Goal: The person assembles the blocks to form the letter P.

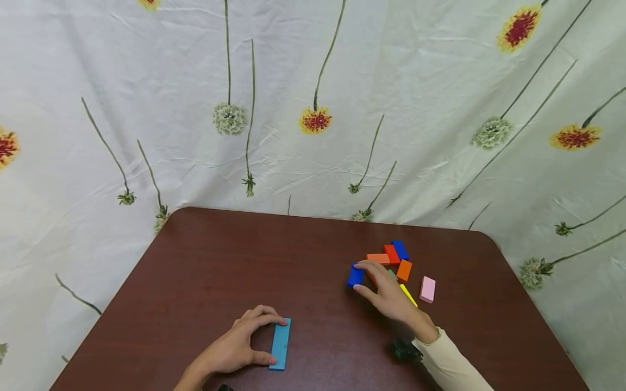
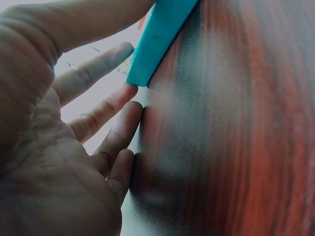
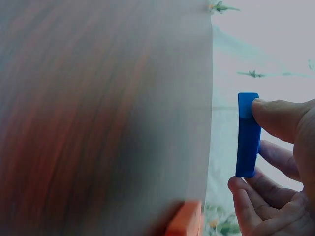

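The long teal block point(image 1: 280, 344), flat on the surface point(image 1: 205, 260) near its front edge, is pinched by the left hand point(image 1: 233, 347). The dark blue block point(image 1: 355, 275), pinched endwise by the right hand point(image 1: 388, 293) beside the pile, is best lifted straight, clear of neighbouring blocks.

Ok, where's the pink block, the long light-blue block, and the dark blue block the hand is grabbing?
pink block point(image 1: 427, 289), head view, middle of its top face.
long light-blue block point(image 1: 280, 344), head view, middle of its top face.
dark blue block point(image 3: 247, 137), right wrist view, middle of its long face.
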The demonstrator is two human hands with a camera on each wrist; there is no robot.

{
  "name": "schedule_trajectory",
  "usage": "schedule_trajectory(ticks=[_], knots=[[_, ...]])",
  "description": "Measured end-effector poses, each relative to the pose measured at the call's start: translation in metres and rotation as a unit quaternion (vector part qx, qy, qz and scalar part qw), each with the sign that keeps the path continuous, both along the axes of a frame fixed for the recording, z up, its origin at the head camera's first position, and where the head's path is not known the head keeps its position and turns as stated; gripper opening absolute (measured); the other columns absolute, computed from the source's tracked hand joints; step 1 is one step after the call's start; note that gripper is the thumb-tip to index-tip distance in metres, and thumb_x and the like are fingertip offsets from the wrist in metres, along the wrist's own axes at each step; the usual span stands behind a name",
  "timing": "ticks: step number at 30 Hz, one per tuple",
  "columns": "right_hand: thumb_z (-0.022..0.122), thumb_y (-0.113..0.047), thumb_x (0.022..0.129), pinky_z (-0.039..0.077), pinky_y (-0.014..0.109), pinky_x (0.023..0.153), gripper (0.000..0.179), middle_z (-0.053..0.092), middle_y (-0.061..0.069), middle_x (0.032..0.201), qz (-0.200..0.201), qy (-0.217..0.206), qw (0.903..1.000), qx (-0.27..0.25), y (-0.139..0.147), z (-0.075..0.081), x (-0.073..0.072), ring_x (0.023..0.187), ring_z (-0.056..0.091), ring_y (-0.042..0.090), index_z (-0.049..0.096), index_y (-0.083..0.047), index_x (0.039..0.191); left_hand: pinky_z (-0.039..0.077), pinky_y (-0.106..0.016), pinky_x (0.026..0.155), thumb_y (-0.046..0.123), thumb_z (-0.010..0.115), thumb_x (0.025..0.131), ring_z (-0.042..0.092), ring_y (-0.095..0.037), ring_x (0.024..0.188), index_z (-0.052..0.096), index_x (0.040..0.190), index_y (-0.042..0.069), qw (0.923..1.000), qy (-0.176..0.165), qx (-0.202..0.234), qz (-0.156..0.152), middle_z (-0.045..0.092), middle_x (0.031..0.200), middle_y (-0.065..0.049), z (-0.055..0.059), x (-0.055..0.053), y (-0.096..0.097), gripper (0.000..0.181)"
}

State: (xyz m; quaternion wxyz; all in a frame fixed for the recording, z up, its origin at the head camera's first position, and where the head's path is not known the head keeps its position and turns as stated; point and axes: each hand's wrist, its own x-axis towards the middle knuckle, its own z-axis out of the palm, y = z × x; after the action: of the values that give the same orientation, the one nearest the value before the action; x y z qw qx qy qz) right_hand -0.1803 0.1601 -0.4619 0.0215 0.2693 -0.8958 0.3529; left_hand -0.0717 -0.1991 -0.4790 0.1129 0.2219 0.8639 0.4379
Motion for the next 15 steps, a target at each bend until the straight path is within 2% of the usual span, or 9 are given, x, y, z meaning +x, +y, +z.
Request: schedule_trajectory(ticks=[9, 15], knots=[[0.071, -0.025, 0.095, 0.046, 0.050, 0.105, 0.047, 0.055, 0.008, 0.139, 0.047, -0.004, 0.9987, -0.021, -0.034, -0.004, 0.005, 0.126, 0.056, 0.026, 0.057, -0.010, 0.137, 0.030, -0.061, 0.099, 0.051, 0.081, 0.077, 0.043, -0.025, 0.122, 0.062, 0.129, 0.035, 0.9999, 0.013, 0.001, 0.003, 0.051, 0.133, 0.012, -0.002, 0.000, 0.001, 0.058], [0.071, -0.024, 0.095, 0.046, 0.048, 0.105, 0.045, 0.055, 0.008, 0.139, 0.068, -0.023, 0.9972, -0.022, -0.054, -0.006, 0.008, 0.126, 0.055, 0.025, 0.057, -0.010, 0.136, 0.029, -0.062, 0.099, 0.051, 0.081, 0.077, 0.043, -0.025, 0.122, 0.062, 0.128, 0.035, 0.9999, 0.015, 0.001, 0.004, 0.052, 0.132, 0.012, -0.001, -0.001, 0.001, 0.057]])
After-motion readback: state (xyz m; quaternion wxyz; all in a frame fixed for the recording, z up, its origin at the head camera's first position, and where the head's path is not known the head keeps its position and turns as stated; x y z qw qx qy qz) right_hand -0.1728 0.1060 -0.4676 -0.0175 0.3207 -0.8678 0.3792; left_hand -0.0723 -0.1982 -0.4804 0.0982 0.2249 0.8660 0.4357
